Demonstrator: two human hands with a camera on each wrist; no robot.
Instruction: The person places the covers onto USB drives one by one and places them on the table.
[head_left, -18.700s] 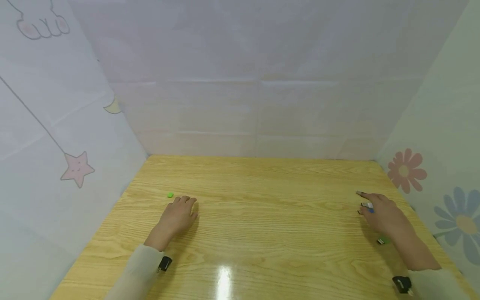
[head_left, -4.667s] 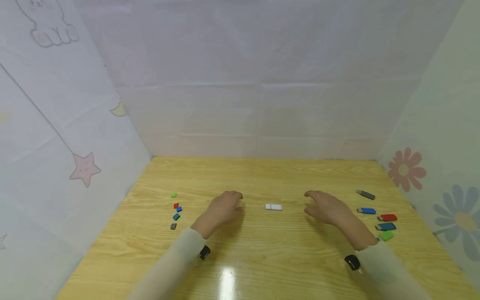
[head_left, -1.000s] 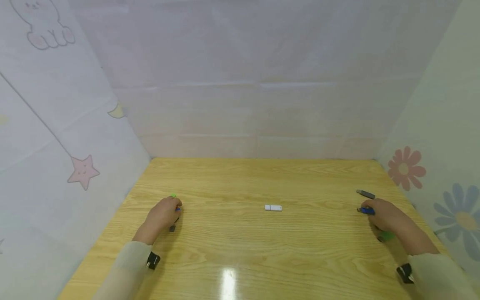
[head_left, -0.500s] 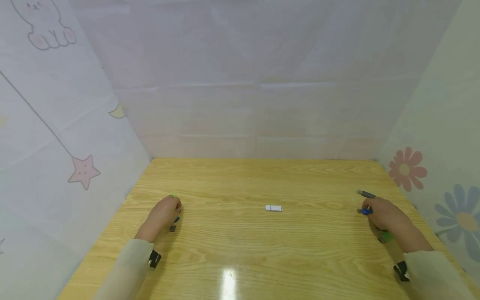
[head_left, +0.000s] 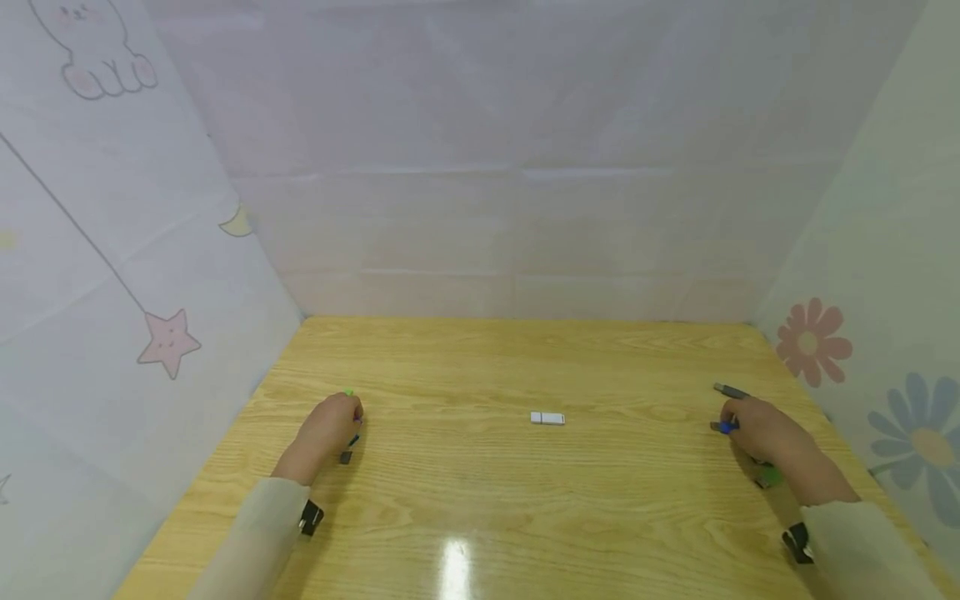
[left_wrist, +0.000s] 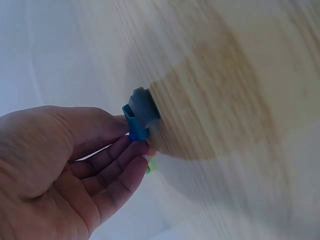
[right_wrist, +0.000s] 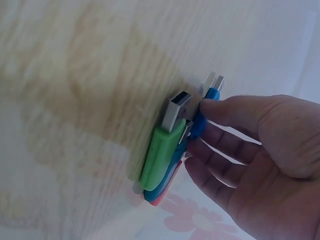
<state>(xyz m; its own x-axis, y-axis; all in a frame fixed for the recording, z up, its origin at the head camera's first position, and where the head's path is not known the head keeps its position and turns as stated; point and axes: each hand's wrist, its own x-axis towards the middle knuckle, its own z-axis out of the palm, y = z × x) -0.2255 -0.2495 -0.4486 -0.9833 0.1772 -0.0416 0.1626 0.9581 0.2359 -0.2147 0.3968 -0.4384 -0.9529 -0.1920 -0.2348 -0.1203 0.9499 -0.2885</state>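
Observation:
My left hand (head_left: 324, 433) is at the row of small USB caps on the left of the table. Its thumb and fingers pinch the blue cap (left_wrist: 133, 136), mostly hidden behind the teal cap (left_wrist: 135, 123) in the left wrist view. A grey cap (left_wrist: 145, 107) lies nearest that camera; a green cap (left_wrist: 151, 164) shows beyond the fingers. At the right, my right hand (head_left: 767, 433) pinches the blue USB stick (right_wrist: 199, 125), its metal plug pointing left in the head view. Close by lie a green stick (right_wrist: 162, 157), a teal stick (right_wrist: 167, 182) and a red stick (right_wrist: 171, 187).
A white USB stick (head_left: 547, 418) with its cap on lies mid-table between the hands. A grey stick (head_left: 731, 390) lies just beyond the right hand. Printed cloth walls (head_left: 480, 233) enclose the wooden table (head_left: 450, 358) at the back and sides.
From beside the white stick, both hands have spread outward to the caps and sticks. Within the last second, the blue stick has shifted slightly left in the right hand's pinch.

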